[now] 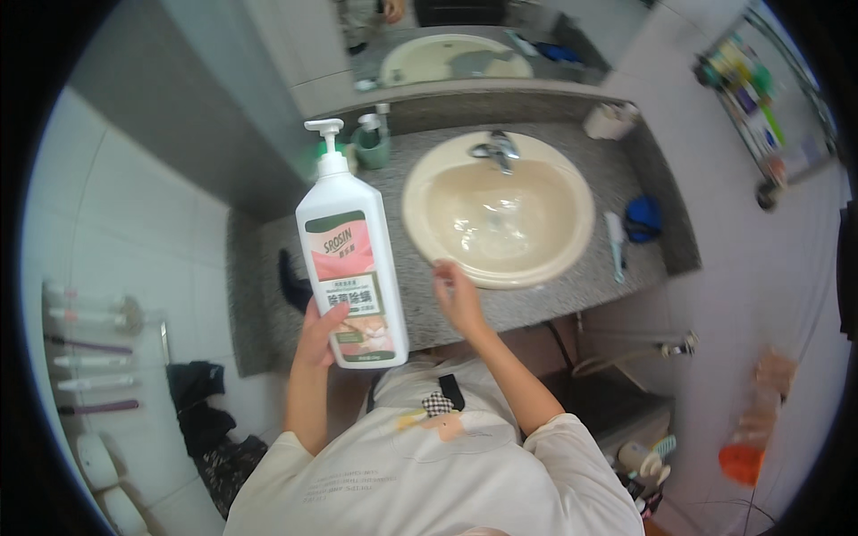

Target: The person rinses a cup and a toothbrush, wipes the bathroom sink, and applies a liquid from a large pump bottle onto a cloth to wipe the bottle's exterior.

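Note:
My left hand (320, 335) grips a large white plastic pump bottle (391, 295) by its lower part, thumb across the pink and green label. The bottle stands out upright over the left of the counter, its pump head at the top. My right hand (458, 298) is by the front left rim of the cream oval washbasin (414, 201), with bent fingers and nothing seen in it; whether it touches the rim I cannot tell. A chrome faucet (497, 151) sits at the basin's back. Water appears to lie in the bowl.
On the grey stone counter (469, 311) are a green cup (371, 147) with a toothbrush, a dark item (293, 281), a pale blue-handled brush (615, 248) and a blue cloth-like item (643, 218). A mirror (563, 40) rises behind. Glass shelf (804, 127) with bottles hangs at right.

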Tool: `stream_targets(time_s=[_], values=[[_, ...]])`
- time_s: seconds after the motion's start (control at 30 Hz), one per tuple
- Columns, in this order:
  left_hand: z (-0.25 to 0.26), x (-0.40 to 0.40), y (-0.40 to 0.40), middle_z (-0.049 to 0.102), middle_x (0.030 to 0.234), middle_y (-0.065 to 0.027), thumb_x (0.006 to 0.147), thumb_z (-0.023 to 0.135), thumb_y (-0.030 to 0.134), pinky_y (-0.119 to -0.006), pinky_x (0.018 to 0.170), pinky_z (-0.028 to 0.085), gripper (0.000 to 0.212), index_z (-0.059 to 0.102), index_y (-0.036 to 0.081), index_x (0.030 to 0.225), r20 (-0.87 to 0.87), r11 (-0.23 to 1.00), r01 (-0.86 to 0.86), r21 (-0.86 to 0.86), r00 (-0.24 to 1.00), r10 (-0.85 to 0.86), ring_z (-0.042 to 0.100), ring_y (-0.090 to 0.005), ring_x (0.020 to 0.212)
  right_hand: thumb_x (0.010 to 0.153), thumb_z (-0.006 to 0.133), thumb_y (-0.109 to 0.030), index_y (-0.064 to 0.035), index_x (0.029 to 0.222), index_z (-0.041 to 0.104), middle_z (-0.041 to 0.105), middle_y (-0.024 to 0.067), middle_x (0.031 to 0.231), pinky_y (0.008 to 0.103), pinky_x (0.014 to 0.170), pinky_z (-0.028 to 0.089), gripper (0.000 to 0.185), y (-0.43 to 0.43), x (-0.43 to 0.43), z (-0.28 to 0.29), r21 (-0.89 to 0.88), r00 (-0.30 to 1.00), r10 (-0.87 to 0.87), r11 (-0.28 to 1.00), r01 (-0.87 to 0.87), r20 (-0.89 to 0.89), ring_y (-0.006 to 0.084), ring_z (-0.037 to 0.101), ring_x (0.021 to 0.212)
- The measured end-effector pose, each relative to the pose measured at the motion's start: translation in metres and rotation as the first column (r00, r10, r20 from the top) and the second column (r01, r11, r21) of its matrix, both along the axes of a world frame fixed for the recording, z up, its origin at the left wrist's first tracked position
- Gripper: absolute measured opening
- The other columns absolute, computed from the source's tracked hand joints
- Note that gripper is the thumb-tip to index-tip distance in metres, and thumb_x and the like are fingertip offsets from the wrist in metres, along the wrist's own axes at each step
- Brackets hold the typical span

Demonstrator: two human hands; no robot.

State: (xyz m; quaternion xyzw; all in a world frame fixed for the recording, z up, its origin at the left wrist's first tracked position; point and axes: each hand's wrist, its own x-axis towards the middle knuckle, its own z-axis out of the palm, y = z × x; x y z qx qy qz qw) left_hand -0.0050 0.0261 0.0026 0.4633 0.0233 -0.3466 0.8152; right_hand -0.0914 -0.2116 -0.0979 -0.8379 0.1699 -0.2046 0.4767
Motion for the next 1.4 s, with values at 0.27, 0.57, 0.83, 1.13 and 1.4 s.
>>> stream_targets(time_s=[0.27, 0.57, 0.83, 1.13, 1.4], values=[[0.038, 0.003, -0.008, 0.062, 0.113, -0.0157, 0.085, 0.061, 0.012, -0.035, 0.085, 0.054, 0.046, 0.047, -0.005, 0.126, 0.049, 0.977, -0.193, -0.089, 0.979, 0.198, 0.064, -0.0228, 0.100, 0.084, 0.052, -0.016, -0.0033, 0.125, 0.055, 0.054, 0.0165, 0.128, 0.0458, 0.108, 0.033, 0.043, 0.118, 0.064, -0.120, 0.097, 0.714, 0.698, 0.709, -0.699, 0.043, 0.0316, 0.047, 0.121], [-0.010, -0.037, 0.018, 0.048, 0.134, -0.0222, 0.084, 0.055, 0.035, -0.047, 0.094, 0.048, 0.069, 0.036, -0.002, 0.138, -0.160, 0.847, -0.413, -0.336, 0.911, 0.381, 0.058, -0.0365, 0.109, 0.081, 0.057, -0.010, -0.0050, 0.102, 0.064, 0.064, 0.0176, 0.096, 0.0459, 0.078, 0.049, 0.023, 0.016, 0.047, -0.064, -0.100, 0.640, 0.553, 0.710, -0.697, -0.534, 0.0333, 0.062, 0.093], [0.020, -0.027, -0.049, 0.038, 0.145, -0.0212, 0.085, 0.043, 0.068, -0.054, 0.107, 0.032, 0.091, 0.028, 0.002, 0.146, -0.176, 0.672, -0.362, -0.646, 0.927, 0.330, 0.040, -0.0397, 0.130, 0.086, 0.055, -0.033, 0.0004, 0.109, 0.064, 0.069, 0.0167, 0.094, 0.0380, 0.069, 0.051, 0.042, -0.107, 0.041, -0.056, 0.354, 0.352, 0.649, 0.703, -0.617, -0.674, 0.0234, 0.064, 0.077], [0.007, -0.017, -0.082, 0.027, 0.147, -0.0310, 0.092, 0.037, 0.059, -0.055, 0.106, 0.035, 0.081, 0.021, 0.004, 0.149, -0.134, 0.784, -0.439, -0.438, 0.895, 0.426, 0.044, -0.0438, 0.126, 0.098, 0.032, -0.044, -0.0011, 0.132, 0.047, 0.054, 0.0160, 0.131, 0.0401, 0.102, 0.043, 0.057, -0.105, 0.026, 0.054, 0.943, 0.880, 0.389, -0.290, -0.166, 0.274, 0.0275, 0.052, 0.121], [0.087, -0.016, -0.115, 0.021, 0.151, -0.0227, 0.089, 0.041, 0.059, -0.078, 0.101, 0.015, 0.081, 0.021, 0.010, 0.150, -0.299, 0.314, -0.243, -0.918, 0.943, -0.146, 0.015, -0.0391, 0.142, 0.095, 0.044, -0.028, 0.0035, 0.132, 0.045, 0.053, 0.0186, 0.130, 0.0397, 0.103, 0.043, 0.049, -0.117, 0.013, 0.099, 0.974, 0.916, 0.336, -0.133, -0.183, 0.218, 0.0294, 0.054, 0.118]])
